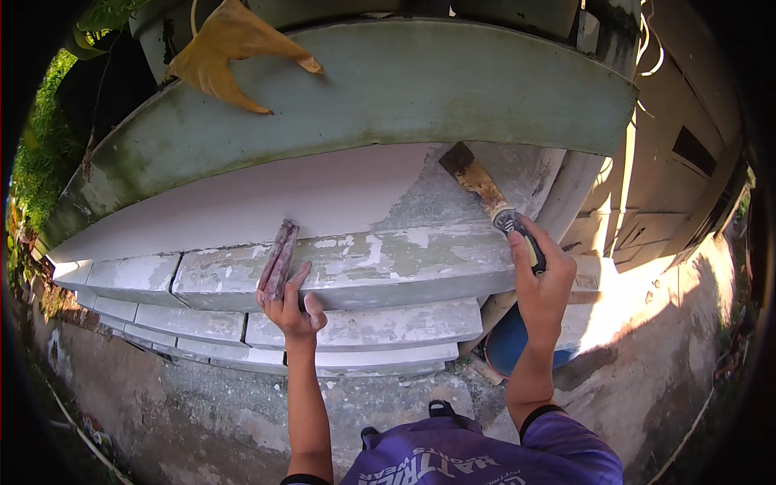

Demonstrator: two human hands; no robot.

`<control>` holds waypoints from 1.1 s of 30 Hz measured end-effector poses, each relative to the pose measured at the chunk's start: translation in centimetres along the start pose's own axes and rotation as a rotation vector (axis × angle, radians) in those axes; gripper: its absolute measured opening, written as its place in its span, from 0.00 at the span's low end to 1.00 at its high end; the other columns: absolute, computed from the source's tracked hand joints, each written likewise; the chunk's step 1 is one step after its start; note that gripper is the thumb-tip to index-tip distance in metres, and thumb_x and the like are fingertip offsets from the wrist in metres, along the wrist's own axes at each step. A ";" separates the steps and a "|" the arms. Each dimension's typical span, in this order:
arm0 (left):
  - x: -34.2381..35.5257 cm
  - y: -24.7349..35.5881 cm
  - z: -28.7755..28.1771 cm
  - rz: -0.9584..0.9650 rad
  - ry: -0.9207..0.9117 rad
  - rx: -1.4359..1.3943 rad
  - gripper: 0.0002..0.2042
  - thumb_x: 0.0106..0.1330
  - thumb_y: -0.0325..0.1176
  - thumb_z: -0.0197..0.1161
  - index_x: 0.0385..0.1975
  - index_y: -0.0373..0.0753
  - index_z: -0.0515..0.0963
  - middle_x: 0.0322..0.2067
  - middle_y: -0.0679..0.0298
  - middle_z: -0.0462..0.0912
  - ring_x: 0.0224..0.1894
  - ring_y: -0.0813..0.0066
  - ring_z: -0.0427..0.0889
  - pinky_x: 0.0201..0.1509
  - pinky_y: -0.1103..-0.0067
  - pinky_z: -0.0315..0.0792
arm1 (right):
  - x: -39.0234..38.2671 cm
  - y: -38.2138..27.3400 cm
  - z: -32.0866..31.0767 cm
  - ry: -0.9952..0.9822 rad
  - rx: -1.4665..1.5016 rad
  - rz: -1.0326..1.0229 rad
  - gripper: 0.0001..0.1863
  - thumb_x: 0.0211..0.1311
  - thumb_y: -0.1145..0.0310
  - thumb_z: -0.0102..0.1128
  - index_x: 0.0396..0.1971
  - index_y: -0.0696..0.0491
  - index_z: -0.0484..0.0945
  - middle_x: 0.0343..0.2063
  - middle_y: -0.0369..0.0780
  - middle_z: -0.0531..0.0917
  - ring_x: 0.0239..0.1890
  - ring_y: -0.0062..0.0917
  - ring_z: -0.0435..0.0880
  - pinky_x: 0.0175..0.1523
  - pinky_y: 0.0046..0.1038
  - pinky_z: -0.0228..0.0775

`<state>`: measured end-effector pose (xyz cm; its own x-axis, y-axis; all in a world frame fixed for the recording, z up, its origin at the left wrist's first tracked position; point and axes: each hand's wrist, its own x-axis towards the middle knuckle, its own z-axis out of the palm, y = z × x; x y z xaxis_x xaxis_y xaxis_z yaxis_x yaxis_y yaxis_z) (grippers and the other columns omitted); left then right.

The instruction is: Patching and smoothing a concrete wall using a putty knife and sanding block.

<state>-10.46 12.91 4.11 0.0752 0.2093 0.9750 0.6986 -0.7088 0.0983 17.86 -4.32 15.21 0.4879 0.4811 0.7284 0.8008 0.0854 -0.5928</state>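
Note:
My right hand (543, 271) is closed around the dark handle of a scraper (482, 186). Its rusty, brown-stained blade reaches up to the grey patch of a wall face (453, 190), just under the greenish ledge. Whether the blade edge touches the wall, I cannot tell. My left hand (293, 309) grips a narrow reddish, white-dusted strip (279, 259) that points upward in front of a protruding stepped ledge (356, 263). The strip's exact kind is unclear. White coating covers the wall's left part, while patchy white and grey mark the ledge.
Overhead juts a greenish ledge (388, 89) with a large dry yellow leaf (238, 52) on it. Lower white steps (364, 323) run beneath the work. A blue rounded container (508, 343) stands below at right, on the stained concrete floor (202, 412). Plants (48, 153) grow at left.

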 end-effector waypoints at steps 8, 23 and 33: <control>-0.2 -0.3 0.2 0.009 -0.008 -0.016 0.22 0.68 0.45 0.47 0.42 0.38 0.86 0.53 0.48 0.81 0.57 0.52 0.77 0.61 0.65 0.62 | -3.0 -2.1 4.1 0.027 -0.160 0.059 0.18 0.69 0.67 0.60 0.56 0.57 0.79 0.32 0.52 0.86 0.37 0.44 0.87 0.41 0.37 0.75; -0.6 -1.2 0.5 0.061 0.044 0.017 0.18 0.62 0.41 0.51 0.40 0.43 0.87 0.51 0.54 0.83 0.54 0.57 0.79 0.58 0.67 0.65 | -5.0 -5.2 7.6 0.051 -0.131 0.047 0.25 0.70 0.72 0.56 0.67 0.50 0.72 0.34 0.48 0.84 0.34 0.36 0.84 0.44 0.35 0.74; -0.2 -0.3 0.2 0.031 0.010 -0.001 0.19 0.64 0.40 0.49 0.40 0.39 0.86 0.52 0.50 0.82 0.57 0.53 0.77 0.63 0.65 0.61 | -4.3 -3.8 8.4 0.214 -0.177 -0.070 0.26 0.65 0.70 0.64 0.64 0.45 0.76 0.24 0.39 0.82 0.23 0.27 0.82 0.29 0.31 0.72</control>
<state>-10.57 13.17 3.82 0.0899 0.1808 0.9794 0.6951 -0.7156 0.0683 9.83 0.58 11.42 0.4766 0.2829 0.8324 0.8741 -0.0510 -0.4831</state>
